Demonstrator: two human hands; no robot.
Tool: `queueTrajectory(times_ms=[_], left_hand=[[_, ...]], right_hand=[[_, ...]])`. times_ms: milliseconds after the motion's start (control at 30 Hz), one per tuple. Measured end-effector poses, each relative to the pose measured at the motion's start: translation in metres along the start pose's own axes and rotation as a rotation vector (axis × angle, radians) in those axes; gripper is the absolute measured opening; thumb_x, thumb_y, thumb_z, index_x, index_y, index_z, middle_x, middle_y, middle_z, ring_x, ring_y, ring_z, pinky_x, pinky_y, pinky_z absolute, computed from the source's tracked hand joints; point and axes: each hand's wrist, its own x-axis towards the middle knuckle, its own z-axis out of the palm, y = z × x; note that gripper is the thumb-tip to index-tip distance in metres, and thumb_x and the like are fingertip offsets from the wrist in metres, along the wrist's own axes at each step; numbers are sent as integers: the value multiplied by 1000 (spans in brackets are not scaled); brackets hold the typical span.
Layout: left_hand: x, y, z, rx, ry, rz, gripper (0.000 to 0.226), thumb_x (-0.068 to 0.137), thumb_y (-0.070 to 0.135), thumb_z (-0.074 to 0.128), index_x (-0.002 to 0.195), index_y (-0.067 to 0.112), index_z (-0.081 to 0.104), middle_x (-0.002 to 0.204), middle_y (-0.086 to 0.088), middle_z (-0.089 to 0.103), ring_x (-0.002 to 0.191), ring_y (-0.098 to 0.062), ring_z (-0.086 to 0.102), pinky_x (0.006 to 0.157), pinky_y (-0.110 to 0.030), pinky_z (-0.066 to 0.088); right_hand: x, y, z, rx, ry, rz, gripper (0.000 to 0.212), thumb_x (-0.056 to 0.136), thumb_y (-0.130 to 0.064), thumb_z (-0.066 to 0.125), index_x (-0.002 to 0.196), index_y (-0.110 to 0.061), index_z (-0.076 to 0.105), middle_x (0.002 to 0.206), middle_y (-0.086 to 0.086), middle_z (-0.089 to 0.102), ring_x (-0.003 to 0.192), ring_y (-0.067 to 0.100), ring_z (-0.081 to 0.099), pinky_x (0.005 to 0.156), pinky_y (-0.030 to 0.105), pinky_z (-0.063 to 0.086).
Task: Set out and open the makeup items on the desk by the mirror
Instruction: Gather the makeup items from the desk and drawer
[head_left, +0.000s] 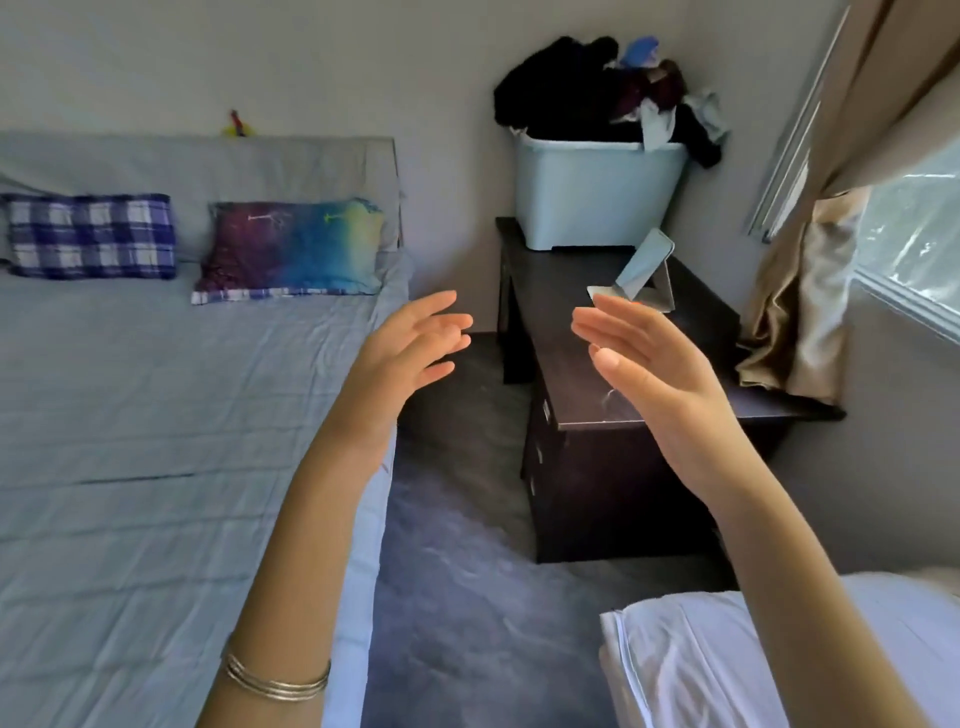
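A dark wooden desk (561, 312) stands against the far wall, right of the bed. On it a small folding mirror (644, 265) leans back on its stand. No makeup items are visible anywhere. My left hand (410, 353) and my right hand (649, 358) are raised in the air in front of me, palms facing each other, fingers spread and loosely extended. Neither hand holds anything. My right fingertips overlap the mirror's base in the view without touching it.
A pale blue bin (597, 192) heaped with dark clothes sits at the desk's far end. A bed (156, 415) with two pillows fills the left. Carpeted floor (467, 571) runs between bed and desk. A curtain (805, 291) and window are right; white bedding (701, 665) lies bottom right.
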Motion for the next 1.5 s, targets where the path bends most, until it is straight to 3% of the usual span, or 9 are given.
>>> queueTrajectory(times_ms=[400, 533, 667, 867, 1000, 1267, 1400, 1500], left_hand=[[186, -31, -64, 0, 25, -19, 38, 78, 33, 54, 116, 29, 58, 111, 6, 68, 105, -8, 64, 86, -22, 49], [234, -55, -86, 15, 47, -41, 38, 78, 33, 55, 116, 29, 59, 109, 10, 69, 105, -7, 65, 83, -22, 49], [289, -81, -98, 38, 42, -44, 36, 78, 31, 56, 115, 32, 59, 110, 10, 69, 106, -8, 64, 85, -24, 49], [401, -112, -107, 22, 69, -56, 38, 77, 31, 57, 115, 32, 58, 115, 5, 67, 108, -10, 64, 87, -26, 49], [481, -126, -111, 33, 68, -75, 38, 75, 32, 56, 113, 33, 58, 114, 7, 67, 106, -8, 64, 84, -21, 50], [604, -167, -142, 14, 78, -96, 39, 72, 34, 63, 111, 33, 60, 111, 9, 69, 106, -9, 65, 85, -24, 48], [667, -192, -165, 5, 51, -102, 38, 74, 34, 60, 112, 33, 59, 111, 9, 68, 106, -7, 65, 87, -25, 49], [720, -214, -187, 3, 25, -103, 46, 65, 44, 65, 110, 35, 60, 109, 11, 69, 106, -8, 65, 84, -23, 49]], right_hand=[[200, 65, 28, 75, -31, 4, 47, 81, -22, 59, 128, -20, 51, 126, -3, 61, 118, 6, 57, 92, 15, 46], [263, 97, 41, 95, -58, 1, 47, 82, -21, 60, 128, -20, 51, 127, -2, 61, 119, 6, 56, 96, 18, 45], [323, 140, 48, 143, -79, 12, 46, 81, -22, 61, 126, -25, 51, 125, -1, 62, 118, 8, 57, 89, 17, 48], [433, 191, 33, 177, -87, -3, 48, 81, -20, 62, 128, -19, 52, 125, 2, 63, 119, 11, 58, 90, 17, 47], [507, 217, 21, 204, -65, -9, 56, 77, -32, 72, 128, -20, 53, 126, 2, 63, 120, 13, 57, 92, 19, 47], [625, 269, 13, 192, -41, 34, 49, 82, -19, 67, 129, -16, 52, 125, 2, 63, 119, 13, 57, 93, 20, 48], [681, 303, 12, 183, 12, 36, 67, 70, -44, 76, 127, -17, 54, 125, 2, 64, 121, 16, 56, 101, 26, 45], [729, 329, 18, 173, 48, 46, 75, 61, -56, 78, 125, -21, 56, 125, 2, 64, 122, 17, 56, 102, 28, 45]])
